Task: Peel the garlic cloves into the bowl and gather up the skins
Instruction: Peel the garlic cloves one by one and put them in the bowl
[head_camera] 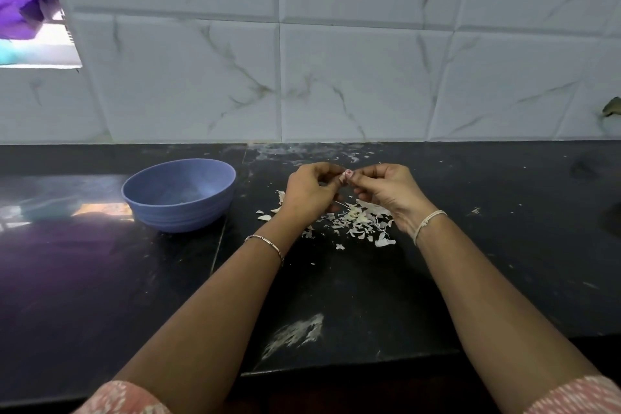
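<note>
Garlic clove (342,177) is being peeled, pinched in the grip of left hand (309,190) and right hand (386,191) above skins (361,222); a drop into the bowl (179,198) seems due next.

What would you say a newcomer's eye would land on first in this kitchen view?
Probably the left hand and right hand, meeting mid-counter and pinching what seems a small garlic clove between them. Below them, white skins litter the black counter, and a blue bowl stands to their left.
</note>
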